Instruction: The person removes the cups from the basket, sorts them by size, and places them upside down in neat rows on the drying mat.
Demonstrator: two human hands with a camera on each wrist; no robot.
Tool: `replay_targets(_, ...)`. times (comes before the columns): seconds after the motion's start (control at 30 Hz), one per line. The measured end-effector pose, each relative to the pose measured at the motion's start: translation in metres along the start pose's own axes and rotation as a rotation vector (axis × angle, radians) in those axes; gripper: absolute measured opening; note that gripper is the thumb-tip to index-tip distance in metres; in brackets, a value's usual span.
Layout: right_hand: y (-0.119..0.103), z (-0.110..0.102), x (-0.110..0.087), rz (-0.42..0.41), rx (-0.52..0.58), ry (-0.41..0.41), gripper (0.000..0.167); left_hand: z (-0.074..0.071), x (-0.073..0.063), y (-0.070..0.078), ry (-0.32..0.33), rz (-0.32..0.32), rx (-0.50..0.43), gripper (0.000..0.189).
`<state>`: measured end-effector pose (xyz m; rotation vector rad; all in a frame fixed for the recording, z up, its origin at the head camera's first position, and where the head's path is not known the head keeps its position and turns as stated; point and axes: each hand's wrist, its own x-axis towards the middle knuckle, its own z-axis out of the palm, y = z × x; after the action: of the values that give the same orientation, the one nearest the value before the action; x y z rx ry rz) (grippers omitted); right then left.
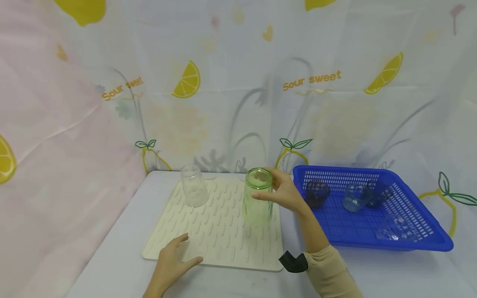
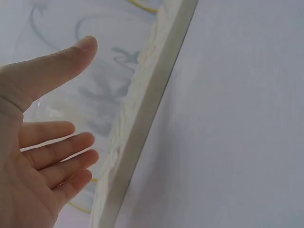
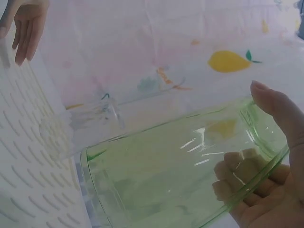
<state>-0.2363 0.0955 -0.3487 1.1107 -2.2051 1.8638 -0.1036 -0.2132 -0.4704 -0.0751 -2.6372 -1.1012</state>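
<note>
A tall green glass [image 1: 258,207] is in my right hand [image 1: 281,190], held over the right part of a cream ribbed drying mat [image 1: 220,244]. Its thick base points up and its rim faces down, close to the mat. In the right wrist view, thumb and fingers go round the base end of the green glass [image 3: 161,175]. My left hand [image 1: 169,263] hovers at the mat's front left edge, thumb and fingers spread and holding nothing. A clear glass [image 1: 194,188] stands on the mat's back left part.
To the right sits a blue plastic basket [image 1: 372,242] with slotted walls. Inside it are a dark glass [image 1: 316,193], a small clear glass [image 1: 355,198] and other glassware. A lemon-print cloth [image 1: 231,116] hangs behind the white table [image 1: 115,252].
</note>
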Motion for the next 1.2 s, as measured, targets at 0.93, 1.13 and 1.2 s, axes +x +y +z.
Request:
replay_targets(0.93,0.033,0.03,0.037,0.206,-0.003,-0.016,0.058,-0.053,-0.011,-0.067,-0.134,-0.376,0.195,0.107)
replay_targets(1.13,0.049,0.038,0.052,0.228,0.018,0.001,0.057,-0.053,-0.01,-0.072,-0.116,-0.331,0.179,0.104)
replay_targets(1.2,0.054,0.04,0.057,0.232,0.02,0.006,0.057,-0.053,-0.01,-0.074,-0.103,-0.308,0.177,0.102)
